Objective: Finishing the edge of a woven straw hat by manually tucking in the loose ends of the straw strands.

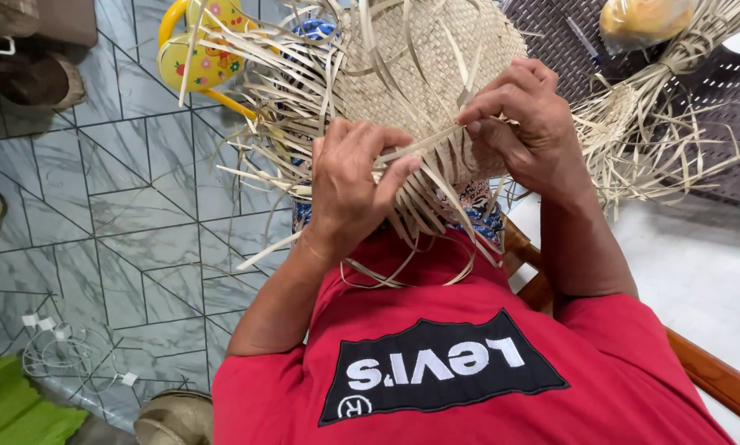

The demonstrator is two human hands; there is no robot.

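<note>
The half-woven straw mat (423, 58) lies on my lap, extending away from me. My left hand (349, 185) and right hand (522, 124) are closed, pinching one flat strip (419, 144) running crosswise between them.

Single head-worn view, steeply downward, close over hands (436, 165) and lap

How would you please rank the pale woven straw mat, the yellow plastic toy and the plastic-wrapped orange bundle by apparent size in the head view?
1. Pale woven straw mat.
2. Yellow plastic toy.
3. Plastic-wrapped orange bundle, cut off by the frame, so uncertain.
</note>
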